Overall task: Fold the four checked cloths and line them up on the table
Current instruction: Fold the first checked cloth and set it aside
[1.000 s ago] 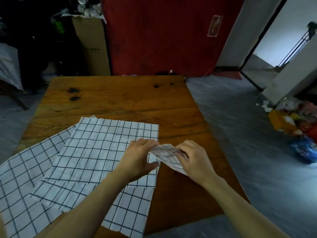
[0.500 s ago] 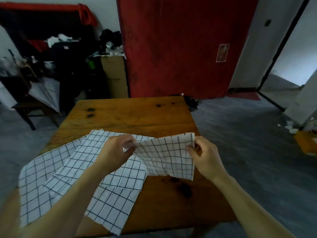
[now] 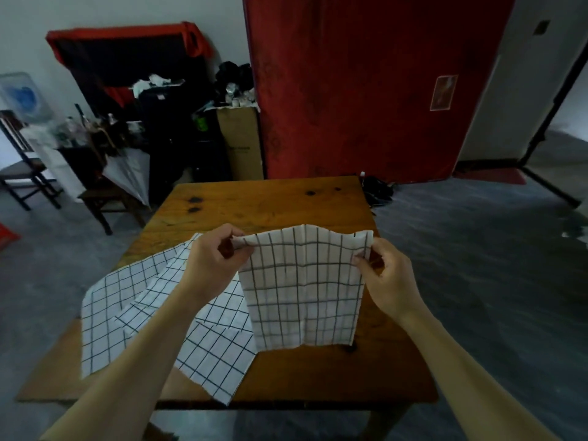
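A white cloth with black checks (image 3: 304,288) hangs spread above the wooden table (image 3: 270,205), its lower edge near the tabletop. My left hand (image 3: 213,259) pinches its top left corner and my right hand (image 3: 386,275) pinches its top right corner. To the left, several more checked cloths (image 3: 143,300) lie flat and overlapping on the table, one reaching over the near edge. My left forearm hides part of them.
The table's far half is bare wood with dark knots. Left of the table stand a stool (image 3: 108,198), a chair (image 3: 22,167) and dark cluttered furniture. A cardboard box (image 3: 240,141) and a red hanging (image 3: 366,84) are behind the table. Grey floor lies to the right.
The cloth was bunched between my hands a second ago. My hands have moved apart and upward, and the cloth now hangs fully opened between them.
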Demonstrator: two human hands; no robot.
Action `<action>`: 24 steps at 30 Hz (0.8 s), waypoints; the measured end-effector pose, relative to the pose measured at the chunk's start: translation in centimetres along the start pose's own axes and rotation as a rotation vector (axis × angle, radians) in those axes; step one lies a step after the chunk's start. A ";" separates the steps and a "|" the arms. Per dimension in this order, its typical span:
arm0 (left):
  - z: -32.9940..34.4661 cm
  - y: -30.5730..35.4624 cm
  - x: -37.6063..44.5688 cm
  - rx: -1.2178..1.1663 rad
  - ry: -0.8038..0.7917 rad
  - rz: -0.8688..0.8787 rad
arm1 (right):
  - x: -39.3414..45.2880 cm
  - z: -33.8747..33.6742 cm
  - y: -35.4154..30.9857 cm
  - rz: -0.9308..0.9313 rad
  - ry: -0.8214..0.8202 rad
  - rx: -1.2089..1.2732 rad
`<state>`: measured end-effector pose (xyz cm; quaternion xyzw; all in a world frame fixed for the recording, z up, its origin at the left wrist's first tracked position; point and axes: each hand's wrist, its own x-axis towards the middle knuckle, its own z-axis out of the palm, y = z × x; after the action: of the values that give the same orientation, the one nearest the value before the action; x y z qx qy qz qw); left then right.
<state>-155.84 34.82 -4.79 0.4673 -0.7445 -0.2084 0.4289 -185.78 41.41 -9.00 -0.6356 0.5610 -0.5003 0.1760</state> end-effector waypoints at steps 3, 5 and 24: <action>0.7 -0.7 0.7 -0.009 0.013 -0.024 | 1.2 0.6 0.6 0.022 0.003 -0.001; 1.0 -1.8 1.2 -0.010 0.016 -0.043 | 2.2 1.4 1.2 0.033 -0.022 -0.010; 4.4 -18.9 7.0 -0.007 -0.136 -0.191 | 8.8 14.1 7.7 0.348 -0.119 -0.194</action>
<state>-151.11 19.30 -17.59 0.5193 -0.7232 -0.2823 0.3572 -179.36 26.48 -17.36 -0.5715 0.6966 -0.3675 0.2307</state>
